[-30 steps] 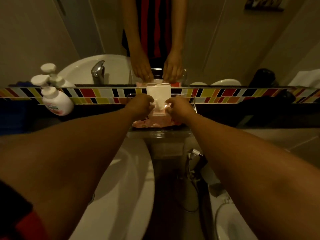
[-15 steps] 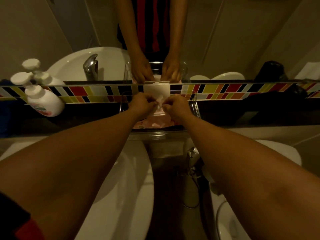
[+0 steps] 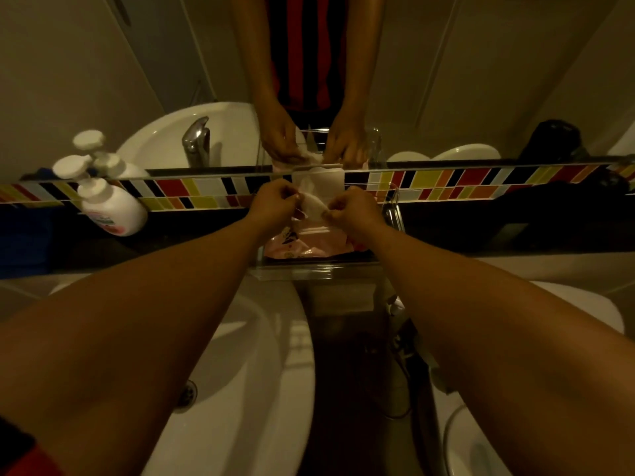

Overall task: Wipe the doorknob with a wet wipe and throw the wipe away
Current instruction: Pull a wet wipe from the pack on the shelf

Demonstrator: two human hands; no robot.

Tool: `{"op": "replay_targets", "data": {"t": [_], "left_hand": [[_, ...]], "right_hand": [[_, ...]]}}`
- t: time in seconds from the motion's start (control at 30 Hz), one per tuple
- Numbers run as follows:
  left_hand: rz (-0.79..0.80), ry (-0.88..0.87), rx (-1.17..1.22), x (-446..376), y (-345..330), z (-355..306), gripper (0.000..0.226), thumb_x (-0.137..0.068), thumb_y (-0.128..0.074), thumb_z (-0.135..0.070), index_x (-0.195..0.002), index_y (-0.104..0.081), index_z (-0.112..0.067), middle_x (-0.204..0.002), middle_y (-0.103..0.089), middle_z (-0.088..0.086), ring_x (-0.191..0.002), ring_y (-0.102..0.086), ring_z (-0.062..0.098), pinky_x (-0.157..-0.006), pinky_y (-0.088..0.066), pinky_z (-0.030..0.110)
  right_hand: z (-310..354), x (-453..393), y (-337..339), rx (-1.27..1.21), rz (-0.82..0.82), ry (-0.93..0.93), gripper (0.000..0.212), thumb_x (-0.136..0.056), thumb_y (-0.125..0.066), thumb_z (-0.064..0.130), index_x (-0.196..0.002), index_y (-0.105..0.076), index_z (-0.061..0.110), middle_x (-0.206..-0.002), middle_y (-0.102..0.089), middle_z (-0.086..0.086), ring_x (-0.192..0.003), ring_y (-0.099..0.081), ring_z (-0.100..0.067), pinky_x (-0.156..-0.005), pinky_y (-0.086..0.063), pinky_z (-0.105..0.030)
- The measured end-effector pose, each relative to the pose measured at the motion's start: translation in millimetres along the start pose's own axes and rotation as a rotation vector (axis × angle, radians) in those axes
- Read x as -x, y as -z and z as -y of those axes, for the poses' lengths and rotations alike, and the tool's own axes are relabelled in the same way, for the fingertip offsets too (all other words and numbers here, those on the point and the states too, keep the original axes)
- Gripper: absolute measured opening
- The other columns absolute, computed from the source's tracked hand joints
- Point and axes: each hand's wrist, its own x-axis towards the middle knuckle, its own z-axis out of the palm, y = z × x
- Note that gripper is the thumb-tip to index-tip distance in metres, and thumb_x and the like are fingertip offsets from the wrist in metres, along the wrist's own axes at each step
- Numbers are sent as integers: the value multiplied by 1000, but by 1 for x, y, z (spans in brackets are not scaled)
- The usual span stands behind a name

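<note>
While both arms reach over white sink (image 3: 240,389) toward mirror (image 3: 446,80), step in hand looks like pulling one wipe free. Pink wipe pack (image 3: 309,245) sits in clear shelf tray (image 3: 319,269), flap up. Left hand (image 3: 275,204) and right hand (image 3: 354,209) each pinch edge of wet wipe (image 3: 313,205) above pack. Advice: pull slowly, separate single sheet, press flap closed. Doorknob not in view.

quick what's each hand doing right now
Left hand: closed, pinching the thin white wet wipe.
Right hand: closed, pinching the same wipe's other edge.
</note>
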Motion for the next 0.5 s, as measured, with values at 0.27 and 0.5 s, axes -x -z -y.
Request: {"op": "replay_targets", "data": {"t": [0.27, 0.5], "left_hand": [[-75, 1, 138, 7, 19, -35, 11, -97, -50, -15, -104, -56, -9, -104, -63, 15, -82, -65, 19, -60, -53, 24], [-119, 83, 298, 29, 42, -70, 9, -98, -47, -15, -92, -53, -18, -87, -59, 14, -63, -58, 20, -61, -53, 35]], "right_hand": [[39, 1, 39, -342, 18, -53, 10, -89, -65, 10, -79, -64, 7, -76, -61, -7, -65, -58, -15, -55, -47, -26], [67, 17, 69, -582, 77, -143, 18, -85, -68, 3, -101, -65, 9, -97, -66, -13, -72, -60, -19, -58, -52, -29]]}}
